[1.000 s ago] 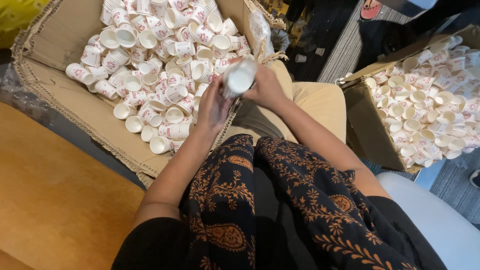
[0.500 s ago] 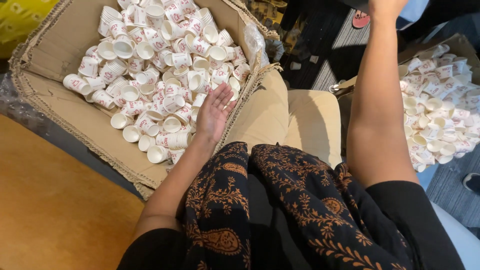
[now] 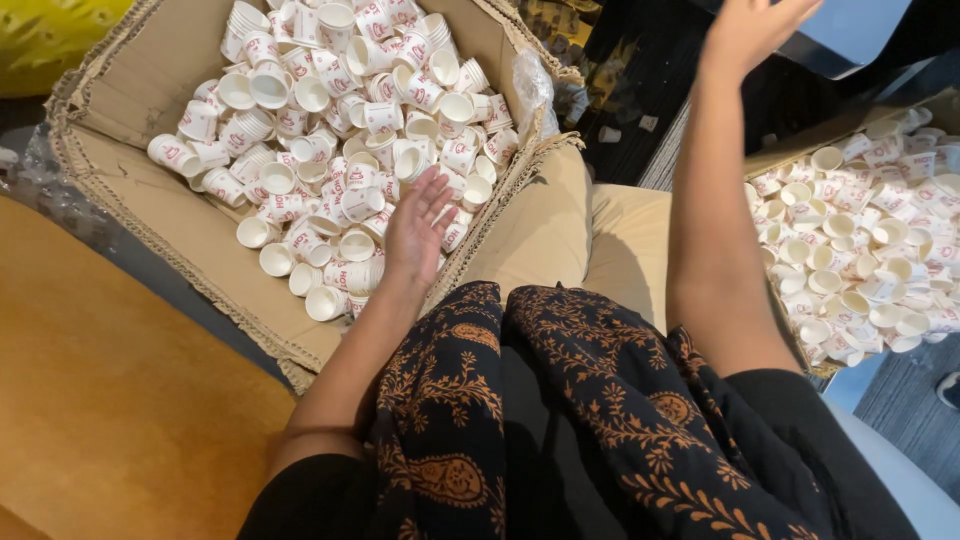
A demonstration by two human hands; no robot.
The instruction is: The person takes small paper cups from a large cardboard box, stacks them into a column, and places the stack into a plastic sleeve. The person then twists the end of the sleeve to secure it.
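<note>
Both hands emptier now: left hand (image 3: 418, 228) over cups (image 3: 330, 120), right hand (image 3: 752, 28) higher.

cups (image 3: 340, 150): white paper, smooth, matt
box (image 3: 130, 190): brown cardboard, rough torn edges
dress (image 3: 560, 420): soft printed cloth

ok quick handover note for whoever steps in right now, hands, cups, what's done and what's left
Left hand: open, empty, fingers spread just over the loose white paper cups in the big cardboard box on the left.
Right hand: raised high towards the top edge, appears empty; fingers partly cut off.
Second box on the right also holds loose cups.
Done: no stack in hand.
Left: both boxes full of loose cups.
</note>
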